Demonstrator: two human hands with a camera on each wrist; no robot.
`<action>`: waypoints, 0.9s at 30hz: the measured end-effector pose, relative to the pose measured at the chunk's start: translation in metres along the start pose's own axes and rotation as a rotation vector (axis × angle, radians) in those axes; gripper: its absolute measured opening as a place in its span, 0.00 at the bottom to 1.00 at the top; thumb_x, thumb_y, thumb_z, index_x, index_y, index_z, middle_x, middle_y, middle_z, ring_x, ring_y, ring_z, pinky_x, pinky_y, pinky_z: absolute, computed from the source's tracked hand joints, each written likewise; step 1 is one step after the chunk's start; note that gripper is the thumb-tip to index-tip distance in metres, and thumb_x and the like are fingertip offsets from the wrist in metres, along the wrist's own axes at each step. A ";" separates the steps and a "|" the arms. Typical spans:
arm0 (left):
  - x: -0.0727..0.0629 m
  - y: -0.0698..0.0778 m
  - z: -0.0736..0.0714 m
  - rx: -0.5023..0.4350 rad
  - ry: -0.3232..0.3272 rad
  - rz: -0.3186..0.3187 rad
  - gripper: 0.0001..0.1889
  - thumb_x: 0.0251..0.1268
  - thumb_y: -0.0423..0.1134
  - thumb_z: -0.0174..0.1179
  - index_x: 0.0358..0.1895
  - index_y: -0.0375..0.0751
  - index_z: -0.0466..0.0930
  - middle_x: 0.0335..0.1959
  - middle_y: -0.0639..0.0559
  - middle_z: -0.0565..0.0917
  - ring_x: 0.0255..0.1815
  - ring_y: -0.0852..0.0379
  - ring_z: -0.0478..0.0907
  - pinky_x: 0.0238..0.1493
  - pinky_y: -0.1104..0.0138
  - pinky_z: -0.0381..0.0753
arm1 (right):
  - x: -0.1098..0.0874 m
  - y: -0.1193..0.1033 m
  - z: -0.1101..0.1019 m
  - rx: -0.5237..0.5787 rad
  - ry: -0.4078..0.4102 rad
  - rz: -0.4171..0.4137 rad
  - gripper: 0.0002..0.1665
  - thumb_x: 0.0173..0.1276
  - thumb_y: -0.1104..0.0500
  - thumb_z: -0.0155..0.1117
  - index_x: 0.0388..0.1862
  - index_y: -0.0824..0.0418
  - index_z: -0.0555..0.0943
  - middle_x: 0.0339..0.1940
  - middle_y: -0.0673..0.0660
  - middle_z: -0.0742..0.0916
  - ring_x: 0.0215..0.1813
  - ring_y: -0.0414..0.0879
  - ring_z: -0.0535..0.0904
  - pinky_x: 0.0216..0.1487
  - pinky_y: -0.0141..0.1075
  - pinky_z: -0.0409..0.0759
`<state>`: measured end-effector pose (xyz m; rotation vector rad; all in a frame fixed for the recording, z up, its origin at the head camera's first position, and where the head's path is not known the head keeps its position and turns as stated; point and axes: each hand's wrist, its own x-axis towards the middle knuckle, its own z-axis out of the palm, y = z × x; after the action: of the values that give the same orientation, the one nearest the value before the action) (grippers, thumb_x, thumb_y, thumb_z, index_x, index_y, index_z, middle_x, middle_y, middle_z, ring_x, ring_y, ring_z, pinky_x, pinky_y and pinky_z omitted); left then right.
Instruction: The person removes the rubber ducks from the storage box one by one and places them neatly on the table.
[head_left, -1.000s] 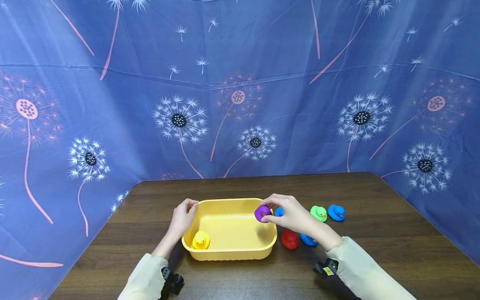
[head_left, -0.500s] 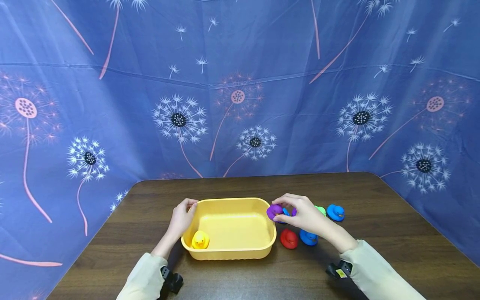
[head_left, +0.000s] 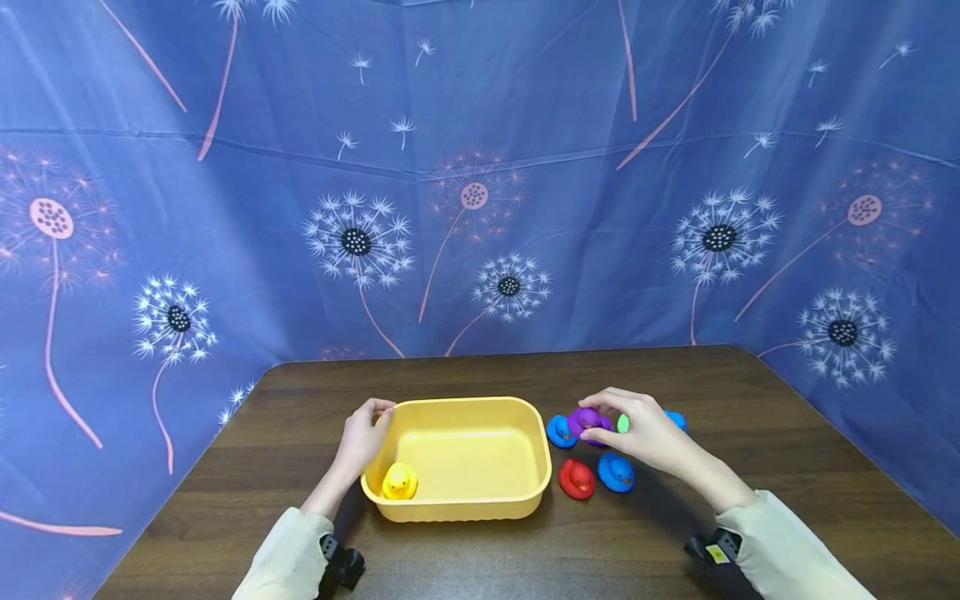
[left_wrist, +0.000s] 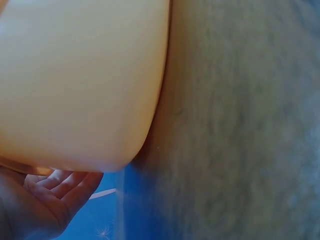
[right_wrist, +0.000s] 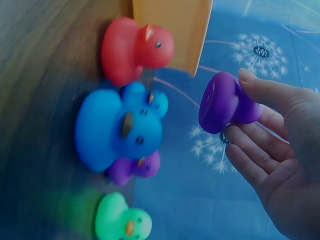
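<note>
My right hand (head_left: 641,429) pinches a purple rubber duck (right_wrist: 220,102) between thumb and fingers. It holds the duck in the air right of the yellow tray, apart from the table. In the head view this duck overlaps a second purple duck (right_wrist: 131,169) that stands on the table. My left hand (head_left: 363,433) grips the far left corner of the yellow tray (head_left: 457,510); in the left wrist view its fingers lie against the outer wall, partly hidden. A yellow rubber duck (head_left: 400,481) sits inside the tray at its near left corner.
Right of the tray on the brown wooden table (head_left: 465,562) stand a red duck (head_left: 576,479), a blue duck (head_left: 616,472) and another blue duck (head_left: 560,432). My right hand partly covers a green duck (right_wrist: 117,217) and a further blue duck (head_left: 677,419). A blue dandelion-print cloth (head_left: 480,125) hangs behind.
My right hand has carried the purple duck rightward, from over the tray's right rim to above the ducks beside it. The left hand, tray and yellow duck stay put.
</note>
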<state>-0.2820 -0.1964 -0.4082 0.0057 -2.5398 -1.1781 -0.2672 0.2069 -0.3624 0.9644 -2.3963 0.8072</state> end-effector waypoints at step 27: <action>0.001 -0.001 0.001 -0.013 -0.007 0.012 0.09 0.68 0.33 0.52 0.46 0.33 0.77 0.39 0.40 0.83 0.43 0.46 0.79 0.46 0.57 0.75 | -0.048 0.037 -0.025 -0.127 0.075 0.012 0.22 0.44 0.59 0.78 0.40 0.56 0.83 0.36 0.46 0.86 0.36 0.35 0.82 0.41 0.17 0.73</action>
<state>-0.2836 -0.1964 -0.4088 -0.0171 -2.5339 -1.1924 -0.2576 0.2675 -0.3847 0.8558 -2.3596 0.6743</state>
